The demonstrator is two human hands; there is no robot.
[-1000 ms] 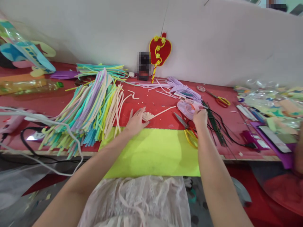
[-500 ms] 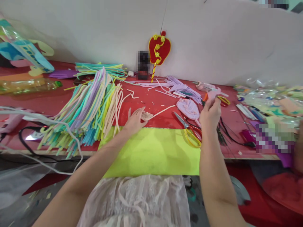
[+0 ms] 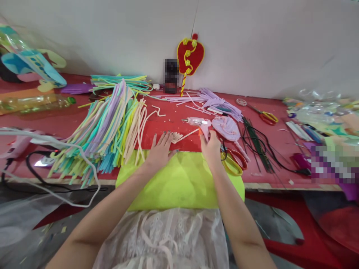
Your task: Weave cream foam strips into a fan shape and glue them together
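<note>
My left hand [image 3: 159, 152] lies flat with its fingers spread, partly on the yellow-green sheet [image 3: 179, 186]. Just beyond its fingertips is a cream pipe cleaner [image 3: 177, 138], bent into tight zigzags at one end, with a straight tail running right. A pink hot glue gun [image 3: 196, 121] is gripped by its handle in my right hand [image 3: 211, 147], its nozzle pointing left above the red tabletop. Close to that hand sit a lilac coiled pipe-cleaner piece [image 3: 226, 128] and scissors with red and yellow handles [image 3: 238, 164], their blades hidden.
A big bundle of pastel pipe cleaners [image 3: 106, 127] lies on the left, by white cables [image 3: 84, 153]. Lilac pipe cleaners [image 3: 215, 101] and a red fan-shaped ornament [image 3: 191, 56] are at the back. Dark green wires [image 3: 256, 145] and a second pair of scissors [image 3: 268, 117] lie rightward.
My right hand has come left and nearer with the glue gun, from the back right to beside the lilac piece. The fingers of my left hand have flattened and spread.
</note>
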